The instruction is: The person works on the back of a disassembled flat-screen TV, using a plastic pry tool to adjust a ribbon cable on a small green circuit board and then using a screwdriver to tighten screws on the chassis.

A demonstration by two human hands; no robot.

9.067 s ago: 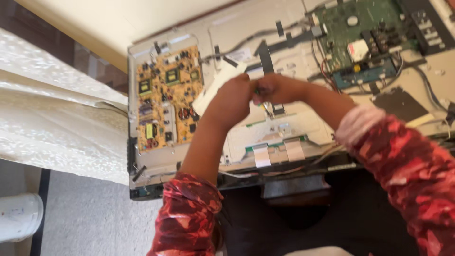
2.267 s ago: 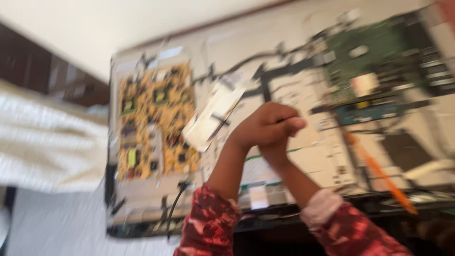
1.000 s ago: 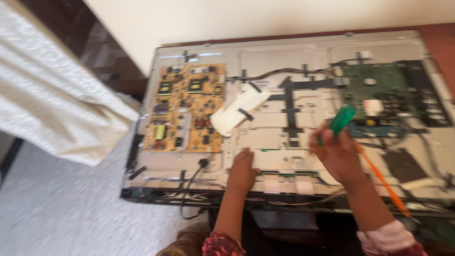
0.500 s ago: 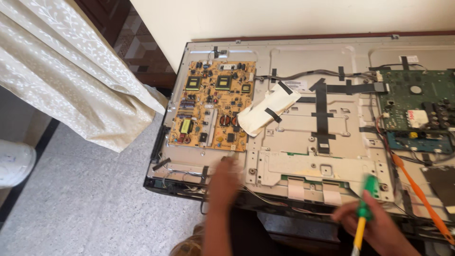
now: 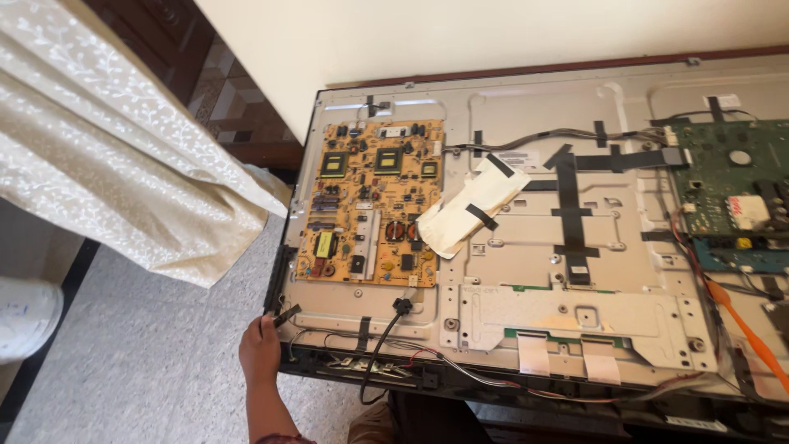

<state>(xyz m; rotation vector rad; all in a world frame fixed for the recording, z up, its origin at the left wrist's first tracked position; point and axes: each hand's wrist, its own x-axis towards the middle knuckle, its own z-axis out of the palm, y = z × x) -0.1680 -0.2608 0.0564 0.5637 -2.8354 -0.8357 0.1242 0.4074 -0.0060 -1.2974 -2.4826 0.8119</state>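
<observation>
An opened flat television [image 5: 575, 271] lies face down, its grey metal back bare. A yellow power board [image 5: 370, 201] sits on its left part and a green main board [image 5: 731, 177] on its right. Between them a white folded strip [image 5: 472, 205] is held down with black tape. My left hand [image 5: 261, 349] is at the panel's near left corner, fingers curled on the black frame edge beside a loose black clip [image 5: 286, 315]. A black cable [image 5: 382, 337] runs down from the power board close to that hand. My right hand is out of view.
A long orange tool [image 5: 744, 325] lies over the panel's right side. A cream patterned curtain [image 5: 107, 131] hangs at the left above the grey speckled floor [image 5: 148, 370]. A white object [image 5: 25, 316] rests at the far left edge. A pale wall [image 5: 493, 37] stands behind the panel.
My left hand has slid left along the near edge to the panel's corner. My right hand, which held a green-handled screwdriver, has dropped out of view.
</observation>
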